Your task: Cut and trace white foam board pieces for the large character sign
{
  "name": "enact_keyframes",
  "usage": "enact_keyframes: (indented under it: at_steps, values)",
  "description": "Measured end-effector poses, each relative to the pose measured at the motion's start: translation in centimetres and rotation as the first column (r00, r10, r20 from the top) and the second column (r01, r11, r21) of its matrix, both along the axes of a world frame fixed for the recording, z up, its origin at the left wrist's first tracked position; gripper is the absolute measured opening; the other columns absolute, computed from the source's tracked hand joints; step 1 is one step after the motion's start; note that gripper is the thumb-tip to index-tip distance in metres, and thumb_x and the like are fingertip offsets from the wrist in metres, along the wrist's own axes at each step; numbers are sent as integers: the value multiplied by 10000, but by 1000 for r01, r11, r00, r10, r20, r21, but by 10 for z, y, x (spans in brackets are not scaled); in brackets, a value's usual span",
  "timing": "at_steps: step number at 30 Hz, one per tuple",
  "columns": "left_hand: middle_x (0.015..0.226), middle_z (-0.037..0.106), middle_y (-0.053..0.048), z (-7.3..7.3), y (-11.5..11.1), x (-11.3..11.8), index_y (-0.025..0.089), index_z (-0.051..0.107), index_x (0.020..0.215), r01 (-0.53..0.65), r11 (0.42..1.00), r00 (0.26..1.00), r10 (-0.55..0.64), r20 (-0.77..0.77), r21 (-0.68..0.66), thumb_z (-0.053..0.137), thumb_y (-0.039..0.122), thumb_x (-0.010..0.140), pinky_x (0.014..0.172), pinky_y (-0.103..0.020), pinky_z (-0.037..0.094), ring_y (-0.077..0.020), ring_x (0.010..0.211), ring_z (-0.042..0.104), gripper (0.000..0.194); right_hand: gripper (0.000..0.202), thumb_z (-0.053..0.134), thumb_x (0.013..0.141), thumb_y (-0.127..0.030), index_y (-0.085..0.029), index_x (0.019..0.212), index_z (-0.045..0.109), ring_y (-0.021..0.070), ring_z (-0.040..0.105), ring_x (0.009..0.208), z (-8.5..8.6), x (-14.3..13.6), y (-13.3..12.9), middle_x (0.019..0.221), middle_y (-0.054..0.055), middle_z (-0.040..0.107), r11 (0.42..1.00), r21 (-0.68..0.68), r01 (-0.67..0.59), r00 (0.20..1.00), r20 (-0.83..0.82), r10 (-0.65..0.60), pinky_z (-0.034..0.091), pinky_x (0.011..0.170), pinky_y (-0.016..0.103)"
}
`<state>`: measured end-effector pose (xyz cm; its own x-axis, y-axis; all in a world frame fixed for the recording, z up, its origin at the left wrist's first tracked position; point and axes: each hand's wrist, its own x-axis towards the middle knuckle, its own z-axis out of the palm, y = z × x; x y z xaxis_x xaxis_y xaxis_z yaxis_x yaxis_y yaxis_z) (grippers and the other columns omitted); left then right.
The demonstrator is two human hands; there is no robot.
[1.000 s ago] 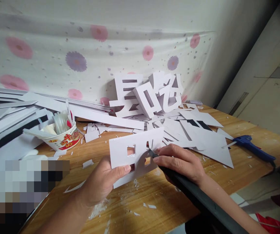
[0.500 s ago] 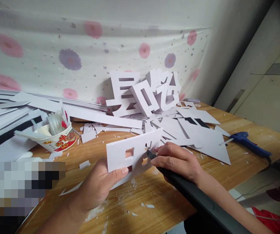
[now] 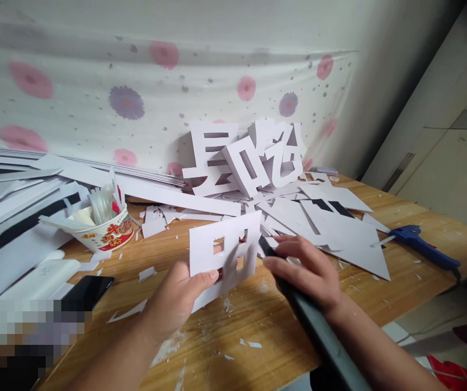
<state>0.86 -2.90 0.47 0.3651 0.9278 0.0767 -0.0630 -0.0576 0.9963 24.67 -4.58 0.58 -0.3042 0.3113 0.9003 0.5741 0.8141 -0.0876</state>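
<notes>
My left hand point(image 3: 176, 298) grips a white foam board panel point(image 3: 230, 256) by its lower left side, thumb on the front face. The panel is tilted upright above the table, with several small rectangular holes cut through it. My right hand point(image 3: 309, 271) is closed round a long black tool point(image 3: 325, 336), whose dark narrow tip is just off the panel's right edge. The tool's back end runs out of the bottom of the view, and its exact kind is unclear.
White block characters point(image 3: 213, 141) stand at the back amid board offcuts point(image 3: 339, 233). A blue glue gun point(image 3: 423, 247) lies at right. At left are a paper bowl point(image 3: 109, 233) of clear sticks, stacked white strips point(image 3: 5, 201) and a partly blurred black object point(image 3: 90, 288). Scraps litter the wooden table point(image 3: 201, 347).
The tool tip has moved away from the holes to beyond the panel's right edge. The panel has turned slightly in my left hand. The whole view has shifted a little.
</notes>
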Motion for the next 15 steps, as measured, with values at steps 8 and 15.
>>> enact_keyframes:
  at_steps: [8,15]
  values:
    - [1206,697,-101,6,-12,13,228,556,1356,92,981,944,-32,328,-169,677,245,815,991,-443,490,-299,1103,650,554,301,595,902,-242,-238,1202,608,116,647,548,-16,-15,20,725,-17,686,900,-419,-124,772,-610,-177,564,529,238]
    - [1162,707,-134,13,-11,4,209,593,1304,269,953,895,-194,401,-142,662,421,805,976,-507,483,-353,1114,636,547,214,629,869,-303,-226,1065,667,176,667,796,-20,-30,20,945,39,713,860,-490,-145,799,-570,-191,561,696,310]
